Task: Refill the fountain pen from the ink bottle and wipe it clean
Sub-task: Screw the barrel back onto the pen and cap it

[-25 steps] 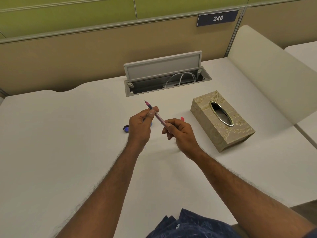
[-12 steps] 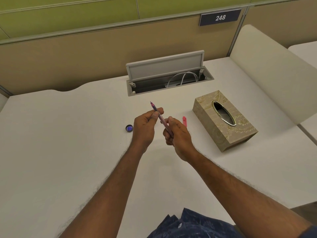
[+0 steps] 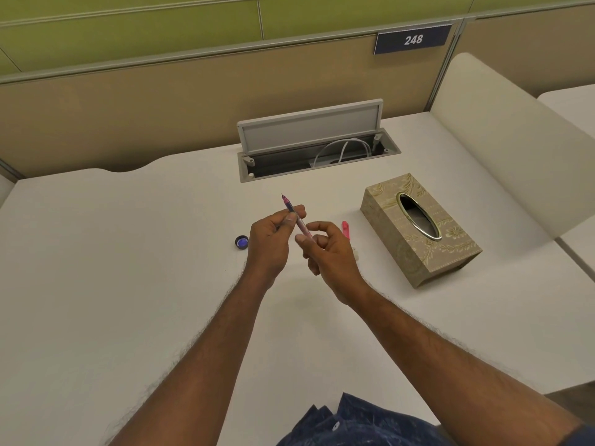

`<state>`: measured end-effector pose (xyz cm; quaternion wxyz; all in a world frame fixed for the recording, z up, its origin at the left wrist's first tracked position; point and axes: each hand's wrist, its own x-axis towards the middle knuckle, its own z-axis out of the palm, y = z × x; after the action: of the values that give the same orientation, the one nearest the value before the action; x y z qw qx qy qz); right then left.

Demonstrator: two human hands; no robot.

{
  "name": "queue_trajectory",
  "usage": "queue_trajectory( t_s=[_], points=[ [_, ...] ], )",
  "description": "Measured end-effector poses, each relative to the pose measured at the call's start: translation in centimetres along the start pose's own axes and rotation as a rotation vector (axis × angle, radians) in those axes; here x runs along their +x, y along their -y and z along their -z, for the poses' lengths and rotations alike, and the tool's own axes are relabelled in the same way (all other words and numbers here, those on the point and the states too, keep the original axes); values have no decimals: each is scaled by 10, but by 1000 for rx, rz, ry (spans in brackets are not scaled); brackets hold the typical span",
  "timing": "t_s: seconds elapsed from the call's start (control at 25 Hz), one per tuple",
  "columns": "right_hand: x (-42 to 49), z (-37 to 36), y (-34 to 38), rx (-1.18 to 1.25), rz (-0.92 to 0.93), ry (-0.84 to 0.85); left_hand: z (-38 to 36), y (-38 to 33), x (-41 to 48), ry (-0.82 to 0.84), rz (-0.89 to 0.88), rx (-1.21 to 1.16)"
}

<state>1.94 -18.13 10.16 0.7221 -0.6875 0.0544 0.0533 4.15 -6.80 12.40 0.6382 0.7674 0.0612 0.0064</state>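
Over the white surface (image 3: 128,284), the left grip (image 3: 273,243) pinches the fountain pen (image 3: 301,224) just behind its nib, which points up and away; the right grip (image 3: 333,257) curls thumb and fingers round the pen's rear end; beyond lie a blue cap (image 3: 241,242) to the left, a pink piece (image 3: 345,229) and a tissue box (image 3: 418,226) to the right.

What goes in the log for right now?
left hand: holds pen, nib away | right hand: pinches pen's back end | blue cap: on desk | tissue box: untouched
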Motion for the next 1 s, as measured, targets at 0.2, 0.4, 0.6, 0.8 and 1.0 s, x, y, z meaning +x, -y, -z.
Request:
queue_trajectory(
  t_s=[0.2,0.4,0.6,0.8,1.0],
  points=[
    [-1,1,0,40,-15,35,0,-2,1,3,1,4],
    [-1,-2,3,-13,44,18,0,-1,1,11,12,4],
    [-3,-1,5,40,7,46,1,-2,1,10,7,4],
    [-2,-4,3,-22,53,-33,1,-2,-1,18,11,2],
    [-4,-2,1,34,37,25,0,-1,1,19,29,2]
  ],
)
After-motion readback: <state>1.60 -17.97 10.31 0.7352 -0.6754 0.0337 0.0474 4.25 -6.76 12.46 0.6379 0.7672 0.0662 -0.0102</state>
